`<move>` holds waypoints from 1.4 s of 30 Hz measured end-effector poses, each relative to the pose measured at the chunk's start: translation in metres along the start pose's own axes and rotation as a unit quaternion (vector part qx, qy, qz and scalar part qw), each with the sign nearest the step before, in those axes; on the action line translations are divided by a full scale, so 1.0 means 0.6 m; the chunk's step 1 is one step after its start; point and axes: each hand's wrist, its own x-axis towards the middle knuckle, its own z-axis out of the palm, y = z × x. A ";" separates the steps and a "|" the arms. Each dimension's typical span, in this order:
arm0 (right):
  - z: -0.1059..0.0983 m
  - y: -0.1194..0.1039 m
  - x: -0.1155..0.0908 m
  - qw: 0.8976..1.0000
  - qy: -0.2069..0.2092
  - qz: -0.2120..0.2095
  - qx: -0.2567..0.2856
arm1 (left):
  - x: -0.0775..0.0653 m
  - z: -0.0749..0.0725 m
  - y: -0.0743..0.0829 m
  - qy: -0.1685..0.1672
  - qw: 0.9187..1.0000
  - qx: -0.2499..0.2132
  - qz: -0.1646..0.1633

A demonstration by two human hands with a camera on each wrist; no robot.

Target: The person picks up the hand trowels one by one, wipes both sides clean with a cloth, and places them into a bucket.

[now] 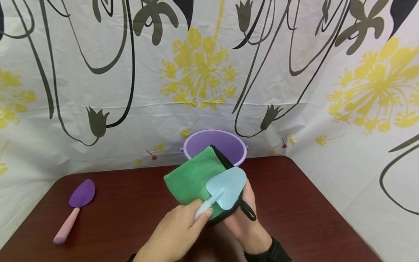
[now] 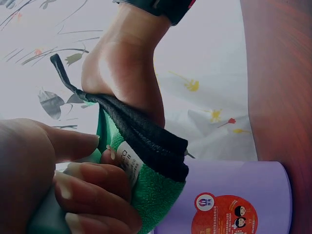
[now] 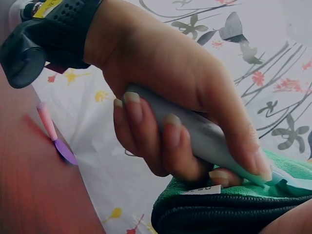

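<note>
My left hand (image 1: 175, 229) grips the pale handle of a light-blue hand trowel (image 1: 229, 183), its fingers curled round it in the right wrist view. The blade lies flat over a folded green cloth (image 1: 193, 176) with black edging and a black hanging loop. From the right side, my right hand (image 1: 243, 220) holds that cloth, its fingers mostly hidden behind it. A white label (image 2: 129, 161) shows on the cloth, near the left fingertips, in the left wrist view.
Behind the cloth stands a purple bucket (image 1: 198, 140) at the table's back edge. A purple trowel with a pink handle (image 1: 67, 225) lies at the left of the dark red table (image 1: 131, 203). A white patterned sheet (image 1: 131, 91) hangs around the table.
</note>
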 end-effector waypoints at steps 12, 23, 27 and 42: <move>0.003 0.009 0.001 1.000 -0.003 0.013 -0.003 | 0.003 0.000 -0.002 -0.008 1.000 -0.015 -0.002; 0.004 -0.012 -0.003 0.998 0.040 -0.002 0.052 | -0.004 0.004 0.002 0.009 1.000 0.007 0.023; 0.005 -0.025 -0.005 0.994 0.063 -0.010 0.084 | -0.006 0.005 0.003 0.010 0.999 0.015 0.032; -0.013 -0.064 -0.011 0.988 0.002 -0.075 0.134 | -0.001 0.008 -0.002 0.001 1.000 0.014 0.017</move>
